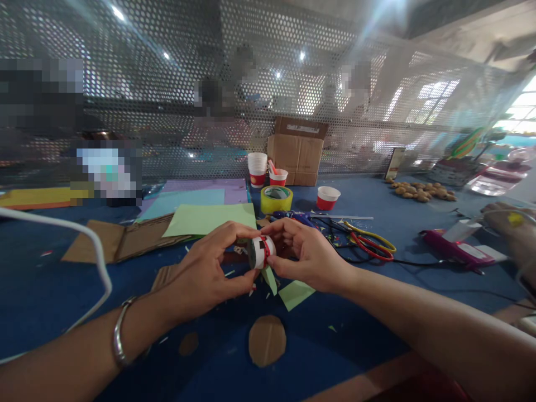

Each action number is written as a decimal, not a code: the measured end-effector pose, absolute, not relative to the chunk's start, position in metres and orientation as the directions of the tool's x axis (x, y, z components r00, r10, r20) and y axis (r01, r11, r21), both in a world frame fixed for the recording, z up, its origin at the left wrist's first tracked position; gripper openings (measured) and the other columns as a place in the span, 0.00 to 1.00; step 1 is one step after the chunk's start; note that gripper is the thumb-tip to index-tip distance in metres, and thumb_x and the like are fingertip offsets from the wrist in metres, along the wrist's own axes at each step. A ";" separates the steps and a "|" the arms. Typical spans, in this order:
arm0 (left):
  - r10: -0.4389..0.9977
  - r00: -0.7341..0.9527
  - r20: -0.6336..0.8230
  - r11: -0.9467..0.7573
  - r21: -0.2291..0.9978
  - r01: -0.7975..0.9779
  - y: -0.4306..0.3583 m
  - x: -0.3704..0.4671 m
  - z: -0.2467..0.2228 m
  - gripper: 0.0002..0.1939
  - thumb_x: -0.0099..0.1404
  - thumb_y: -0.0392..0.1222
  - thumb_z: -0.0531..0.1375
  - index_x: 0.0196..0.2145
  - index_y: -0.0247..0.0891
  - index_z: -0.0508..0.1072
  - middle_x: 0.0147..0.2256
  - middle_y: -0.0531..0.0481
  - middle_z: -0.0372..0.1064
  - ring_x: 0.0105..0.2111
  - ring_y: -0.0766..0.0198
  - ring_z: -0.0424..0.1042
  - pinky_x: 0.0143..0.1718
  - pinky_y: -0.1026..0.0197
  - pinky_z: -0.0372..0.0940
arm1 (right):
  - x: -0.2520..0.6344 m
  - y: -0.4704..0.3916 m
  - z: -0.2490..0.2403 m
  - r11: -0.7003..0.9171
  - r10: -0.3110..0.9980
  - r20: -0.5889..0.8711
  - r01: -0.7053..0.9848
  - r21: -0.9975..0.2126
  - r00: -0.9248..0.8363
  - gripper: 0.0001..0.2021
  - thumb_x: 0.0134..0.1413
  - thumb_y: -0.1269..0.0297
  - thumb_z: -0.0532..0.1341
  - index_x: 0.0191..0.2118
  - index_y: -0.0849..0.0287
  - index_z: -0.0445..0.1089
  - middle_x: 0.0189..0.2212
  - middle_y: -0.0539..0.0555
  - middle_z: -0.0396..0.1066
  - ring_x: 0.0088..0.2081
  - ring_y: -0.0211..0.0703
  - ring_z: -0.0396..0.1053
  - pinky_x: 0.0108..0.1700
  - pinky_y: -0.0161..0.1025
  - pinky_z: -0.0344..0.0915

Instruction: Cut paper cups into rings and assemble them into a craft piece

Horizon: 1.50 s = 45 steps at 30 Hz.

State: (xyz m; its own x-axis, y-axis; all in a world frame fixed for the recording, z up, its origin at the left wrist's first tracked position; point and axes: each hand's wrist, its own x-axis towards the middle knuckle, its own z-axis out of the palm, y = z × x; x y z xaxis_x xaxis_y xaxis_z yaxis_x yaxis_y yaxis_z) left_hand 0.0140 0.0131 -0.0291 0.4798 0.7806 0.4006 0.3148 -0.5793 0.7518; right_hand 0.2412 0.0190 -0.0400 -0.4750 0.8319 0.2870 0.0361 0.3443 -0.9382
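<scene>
Between both hands, above the blue table, is a small white paper cup with red and black marks, tipped on its side. My left hand grips its dark left end between thumb and fingers. The thumb and fingers of my right hand close on the red-banded end. A light green paper strip hangs just below the cup, and a green paper piece lies close by. Nearer to me lies a round cardboard disc. What the curled right fingers cover cannot be seen.
Behind the hands stand stacked paper cups, a yellow tape roll and a cardboard box against perforated mesh. Colored cables and a purple glue gun lie right, near another person's hand. A white cable crosses the left.
</scene>
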 end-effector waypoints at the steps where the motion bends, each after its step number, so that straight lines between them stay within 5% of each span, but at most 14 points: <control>1: 0.779 0.481 0.403 -0.583 0.748 0.317 0.013 0.014 -0.029 0.22 0.62 0.38 0.68 0.53 0.49 0.74 0.51 0.47 0.76 0.48 0.51 0.81 0.49 0.47 0.80 | 0.241 0.019 -0.040 0.345 0.831 0.287 0.038 -0.938 -0.477 0.20 0.56 0.69 0.68 0.54 0.57 0.69 0.43 0.54 0.77 0.39 0.40 0.76 0.42 0.39 0.75; 20: 0.757 0.466 0.458 -0.621 0.727 0.294 0.013 0.011 -0.034 0.22 0.65 0.40 0.68 0.55 0.50 0.73 0.56 0.44 0.72 0.55 0.47 0.78 0.53 0.42 0.79 | 0.245 0.017 -0.030 0.332 0.822 0.281 0.016 -0.943 -0.495 0.19 0.60 0.64 0.70 0.56 0.57 0.70 0.45 0.55 0.77 0.45 0.44 0.78 0.48 0.42 0.76; 45: 0.753 0.482 0.448 -0.578 0.800 0.161 0.014 0.013 -0.036 0.21 0.67 0.39 0.68 0.56 0.49 0.71 0.56 0.46 0.69 0.53 0.55 0.78 0.52 0.50 0.80 | 0.245 0.016 -0.029 0.339 0.832 0.290 0.019 -0.941 -0.474 0.18 0.58 0.66 0.69 0.53 0.58 0.70 0.44 0.54 0.76 0.43 0.43 0.76 0.46 0.41 0.75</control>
State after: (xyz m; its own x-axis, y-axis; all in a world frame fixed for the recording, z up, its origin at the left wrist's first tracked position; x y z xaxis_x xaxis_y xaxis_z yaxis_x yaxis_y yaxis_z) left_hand 0.0134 0.0142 -0.0363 0.4816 0.7534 0.4478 0.1606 -0.5782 0.8000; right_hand 0.2449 0.0155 -0.0292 -0.4737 0.8316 0.2899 0.0189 0.3387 -0.9407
